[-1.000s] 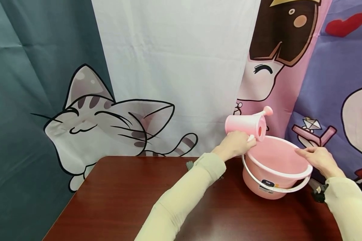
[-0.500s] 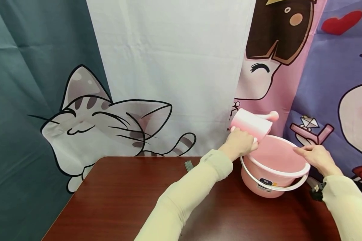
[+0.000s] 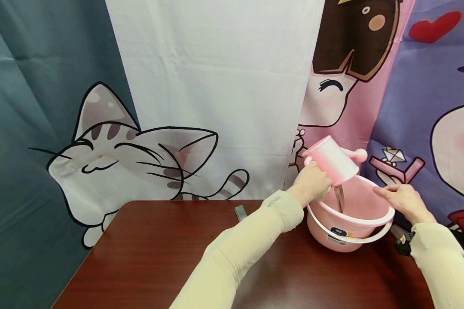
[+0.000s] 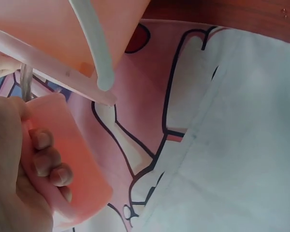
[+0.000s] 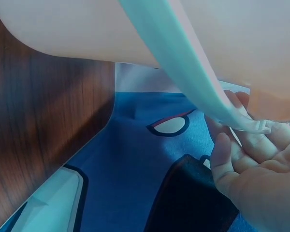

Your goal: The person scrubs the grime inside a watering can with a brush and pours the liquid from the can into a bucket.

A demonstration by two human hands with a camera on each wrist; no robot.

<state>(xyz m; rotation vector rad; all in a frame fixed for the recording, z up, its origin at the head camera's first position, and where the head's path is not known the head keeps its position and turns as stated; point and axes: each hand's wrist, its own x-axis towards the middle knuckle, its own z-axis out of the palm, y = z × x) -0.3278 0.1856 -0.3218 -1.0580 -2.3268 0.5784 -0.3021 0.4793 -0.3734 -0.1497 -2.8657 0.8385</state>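
Note:
My left hand (image 3: 312,182) grips the handle of a pink watering can (image 3: 332,161), its fingers curled round it in the left wrist view. Tilted mouth-down over the bucket, the can lets a stream of water (image 3: 339,198) fall from its open top; its spout (image 3: 357,155) points right. The pink bucket (image 3: 332,234) stands upright on the table, its white handle (image 3: 365,239) hanging down in front. At the bucket's right rim, my right hand (image 3: 406,201) holds on, thumb over the edge and fingers along the outside below the rim. The water inside the bucket is hidden.
The brown table (image 3: 170,253) ends at the back against a printed cloth (image 3: 224,86) with cartoon figures. A small grey ribbed object (image 3: 240,212) lies near the back edge, partly behind my left sleeve. Droplets (image 4: 283,12) dot the tabletop in the left wrist view.
My left hand has tipped the watering can from lying level to mouth-down and moved it slightly right over the bucket. Water now pours out. The right hand keeps its place on the rim.

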